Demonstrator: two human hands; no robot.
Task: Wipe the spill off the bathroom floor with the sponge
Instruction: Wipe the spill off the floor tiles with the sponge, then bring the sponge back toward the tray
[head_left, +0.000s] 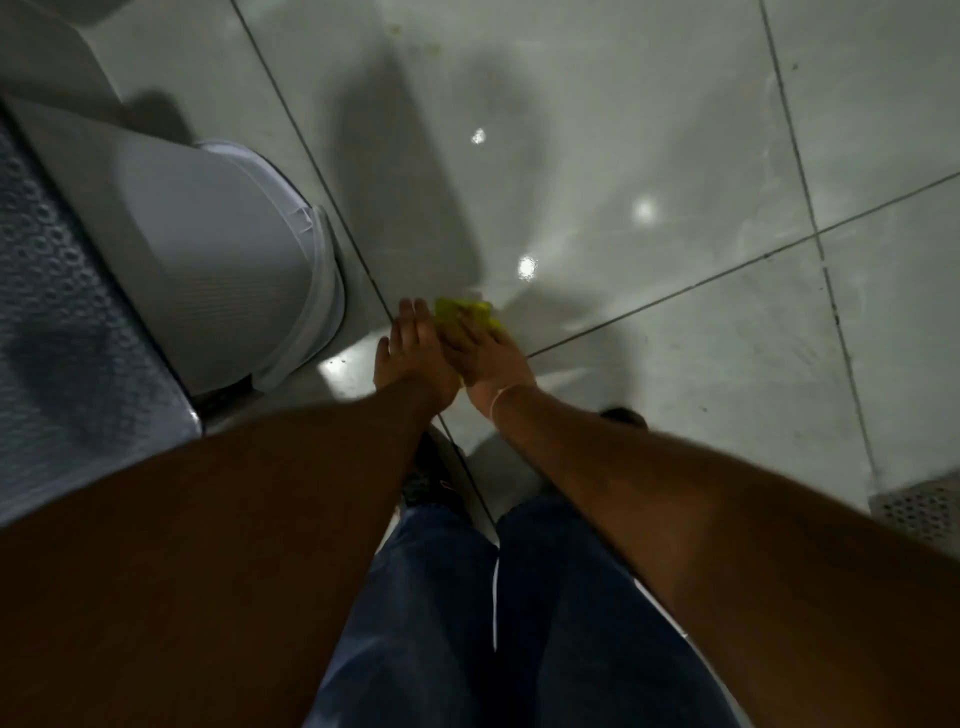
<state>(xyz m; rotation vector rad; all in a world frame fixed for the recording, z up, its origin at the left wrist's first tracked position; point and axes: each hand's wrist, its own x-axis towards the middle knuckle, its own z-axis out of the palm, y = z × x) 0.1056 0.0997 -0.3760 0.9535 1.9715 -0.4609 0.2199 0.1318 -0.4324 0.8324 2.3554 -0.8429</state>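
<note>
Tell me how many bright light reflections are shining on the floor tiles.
3, in a loose diagonal beyond the hands: one farthest away, one to the right, and one nearest the yellow sponge. Arms and legs may hide others.

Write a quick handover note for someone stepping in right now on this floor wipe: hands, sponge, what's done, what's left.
Right hand: pressing flat on the yellow sponge, no closed grip visible.
Left hand: open, fingers spread, beside the right hand, touching it.
Sponge: on the tiled floor, near the white bin.
Done: cannot tell how much of the spill is cleared; the image is blurred.
Left: wet-looking streaks show beyond the sponge; keep wiping there.
</note>
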